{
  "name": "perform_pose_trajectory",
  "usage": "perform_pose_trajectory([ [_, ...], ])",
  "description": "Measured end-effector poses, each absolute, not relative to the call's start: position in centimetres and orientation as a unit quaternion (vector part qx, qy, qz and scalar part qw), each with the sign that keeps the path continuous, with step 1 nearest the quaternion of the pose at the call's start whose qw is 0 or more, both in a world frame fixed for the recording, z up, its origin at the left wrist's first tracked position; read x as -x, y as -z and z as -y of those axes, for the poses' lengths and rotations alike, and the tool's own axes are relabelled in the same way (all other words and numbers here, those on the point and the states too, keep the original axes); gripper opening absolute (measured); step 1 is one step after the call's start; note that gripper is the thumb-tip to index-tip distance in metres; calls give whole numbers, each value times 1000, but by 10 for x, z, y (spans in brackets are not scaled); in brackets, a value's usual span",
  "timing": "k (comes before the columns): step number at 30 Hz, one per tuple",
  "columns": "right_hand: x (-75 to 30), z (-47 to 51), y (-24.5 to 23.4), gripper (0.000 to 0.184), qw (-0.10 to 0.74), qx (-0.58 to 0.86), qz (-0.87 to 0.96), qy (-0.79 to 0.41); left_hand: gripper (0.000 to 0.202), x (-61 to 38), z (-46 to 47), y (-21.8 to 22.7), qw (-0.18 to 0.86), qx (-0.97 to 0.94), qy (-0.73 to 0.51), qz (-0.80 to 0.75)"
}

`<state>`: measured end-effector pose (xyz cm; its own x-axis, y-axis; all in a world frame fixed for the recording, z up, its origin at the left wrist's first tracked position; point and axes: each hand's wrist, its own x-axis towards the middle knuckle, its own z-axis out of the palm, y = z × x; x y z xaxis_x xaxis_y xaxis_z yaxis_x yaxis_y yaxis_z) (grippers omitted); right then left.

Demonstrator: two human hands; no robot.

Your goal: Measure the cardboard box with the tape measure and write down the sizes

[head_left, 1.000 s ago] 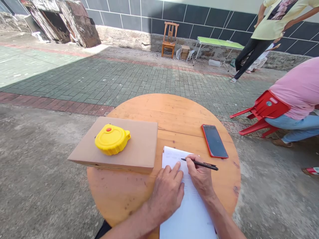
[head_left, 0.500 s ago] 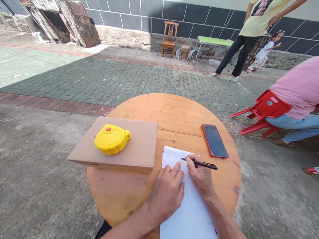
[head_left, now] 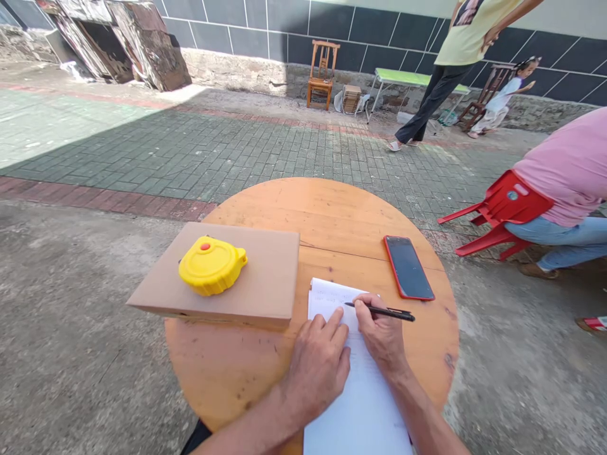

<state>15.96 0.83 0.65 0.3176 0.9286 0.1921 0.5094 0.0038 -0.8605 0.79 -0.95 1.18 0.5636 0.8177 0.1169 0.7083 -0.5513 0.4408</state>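
Observation:
A black pen (head_left: 391, 312) is pinched in my right hand (head_left: 382, 335), its tip at the paper near faint handwriting. The white paper pad (head_left: 358, 404) lies on the round wooden table (head_left: 313, 202) in front of me. My left hand (head_left: 320, 357) rests flat on the pad's left side, fingers stretched out, the fingertips just short of the pen tip. To the left, a brown cardboard box (head_left: 270, 265) carries a yellow tape measure (head_left: 212, 265) with a red button. A phone in a red case (head_left: 408, 268) lies to the right, touched by neither hand.
A person in pink (head_left: 569, 164) sits on a red plastic chair (head_left: 509, 208) at the right. Beyond the table, a person in a yellow top (head_left: 458, 44) walks on the paving near a green folding table (head_left: 403, 77). A wooden chair (head_left: 323, 76) stands by the wall.
The person in the yellow top has stepped to the left across the paving. My hands, the pen and the things on the table look almost unmoved.

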Motion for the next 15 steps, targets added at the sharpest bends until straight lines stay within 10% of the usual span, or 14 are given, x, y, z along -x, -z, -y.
perform_pose_trajectory([
  [15, -159, -8, -3, 21, 465, 672, 537, -211, 19, -8, 10, -13, 178, -868, -149, -439],
])
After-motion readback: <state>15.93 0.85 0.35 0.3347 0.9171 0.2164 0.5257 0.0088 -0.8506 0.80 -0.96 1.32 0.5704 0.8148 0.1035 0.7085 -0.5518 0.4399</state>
